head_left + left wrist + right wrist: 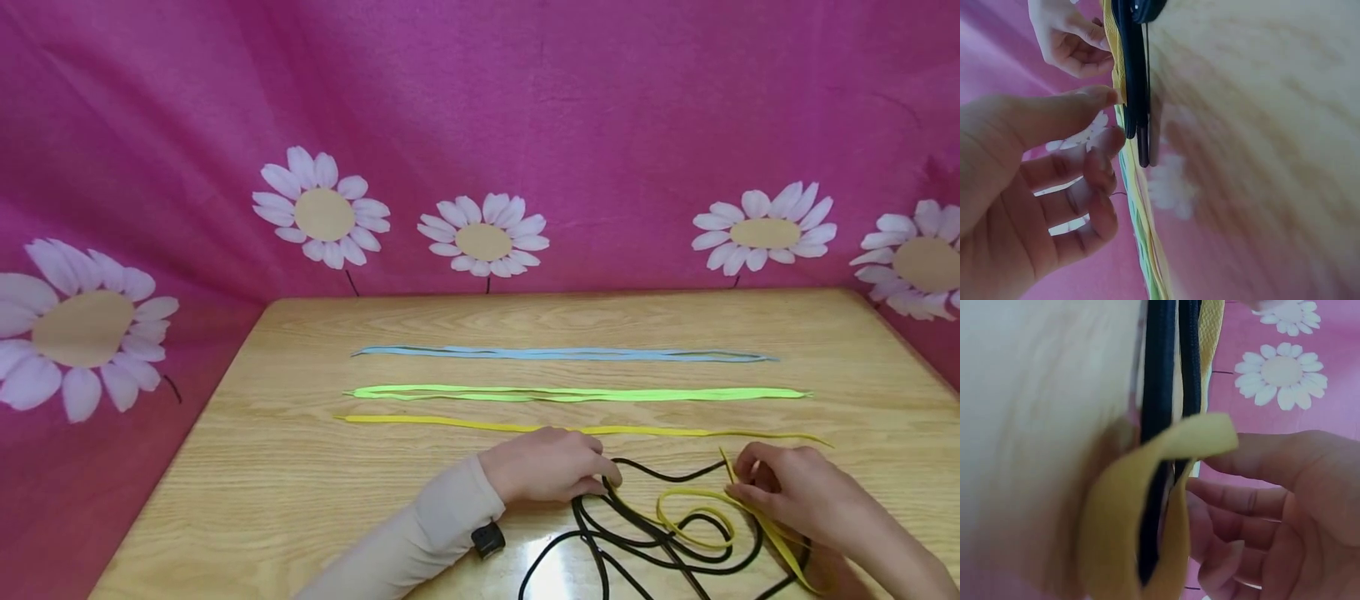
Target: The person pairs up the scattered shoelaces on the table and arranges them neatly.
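My left hand (551, 467) pinches a yellow shoelace (1116, 56) beside a heap of black cords (652, 546); in the left wrist view the thumb presses the lace and the index finger is mostly hidden. To the right, my right hand (806, 492) pinches yellow lace between thumb and index finger, with a thin tip poking up above them. Between the hands, the yellow lace (693, 493) loops loosely over the black cords. A wide yellow fold (1113, 519) hangs by the right fingertips in the right wrist view.
Beyond the hands, three rows lie across the wooden table (247, 467): a straight yellow lace (435, 422), bright green laces (637, 394) and light blue laces (570, 355). A pink cloth (615, 125) with large daisies surrounds the table's back and sides.
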A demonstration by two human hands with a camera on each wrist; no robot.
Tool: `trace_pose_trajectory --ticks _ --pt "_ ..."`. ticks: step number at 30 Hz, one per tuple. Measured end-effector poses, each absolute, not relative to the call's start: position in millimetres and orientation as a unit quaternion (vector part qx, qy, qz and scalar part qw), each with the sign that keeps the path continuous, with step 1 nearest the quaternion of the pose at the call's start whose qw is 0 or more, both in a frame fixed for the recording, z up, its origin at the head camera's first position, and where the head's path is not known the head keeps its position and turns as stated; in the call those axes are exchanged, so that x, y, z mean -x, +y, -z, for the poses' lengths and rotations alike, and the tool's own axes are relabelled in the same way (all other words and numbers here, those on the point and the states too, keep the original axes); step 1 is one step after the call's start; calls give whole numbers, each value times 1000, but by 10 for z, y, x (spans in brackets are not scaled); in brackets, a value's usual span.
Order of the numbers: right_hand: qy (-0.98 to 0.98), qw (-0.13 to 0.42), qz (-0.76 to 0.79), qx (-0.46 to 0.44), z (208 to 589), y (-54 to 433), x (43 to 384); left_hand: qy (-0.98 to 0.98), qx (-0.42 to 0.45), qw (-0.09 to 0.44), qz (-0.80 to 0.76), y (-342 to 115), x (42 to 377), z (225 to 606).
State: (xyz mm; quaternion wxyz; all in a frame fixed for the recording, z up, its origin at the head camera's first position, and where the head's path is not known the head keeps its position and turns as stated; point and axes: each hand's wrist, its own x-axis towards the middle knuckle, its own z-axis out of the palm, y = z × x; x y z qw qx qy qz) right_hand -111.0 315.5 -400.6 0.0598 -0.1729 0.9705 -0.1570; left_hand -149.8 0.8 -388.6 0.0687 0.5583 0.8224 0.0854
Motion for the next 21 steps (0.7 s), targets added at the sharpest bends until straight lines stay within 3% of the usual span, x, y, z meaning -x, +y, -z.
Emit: trace_pose_trajectory --ticks 14,18,21 --pt "977 97 122 144 3907 3214 1108 833 -552 9 -28 -82 1425 3857" --pt "981 82 117 130 3817 3331 1058 834 -550 17 -41 -241 1379 3820" --pt "986 38 109 124 3758 3426 990 832 -549 26 -74 -397 1332 3778"
